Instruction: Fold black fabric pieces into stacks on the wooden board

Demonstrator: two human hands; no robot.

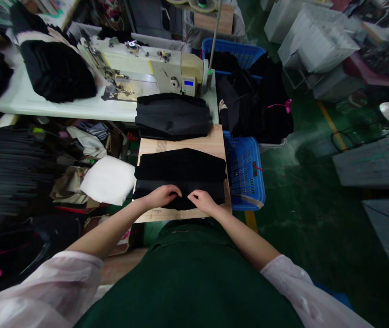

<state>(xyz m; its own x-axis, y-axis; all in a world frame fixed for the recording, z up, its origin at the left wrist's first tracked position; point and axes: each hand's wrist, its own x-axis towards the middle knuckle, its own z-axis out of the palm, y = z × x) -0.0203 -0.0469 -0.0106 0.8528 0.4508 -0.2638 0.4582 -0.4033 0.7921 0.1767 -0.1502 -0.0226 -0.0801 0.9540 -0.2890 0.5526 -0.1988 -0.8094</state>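
Note:
Black folded fabric [181,166] lies across a wooden board [181,145] in front of my body. My left hand [163,196] is over the near part of this fabric, its fingers curled and pressed together. Close to its right, my right hand [202,200] has thumb and fingers pinched at the same fabric. Whatever either pinch holds is too small to make out. A second dark fabric stack [172,116] rests at the far end of the board, against the sewing machine [167,68].
The white sewing table [78,108] carries a black fabric bundle [56,68] at left. Blue baskets [245,171] and piled black fabric [245,105] stand on the right. A white cloth [109,180] lies left of the board.

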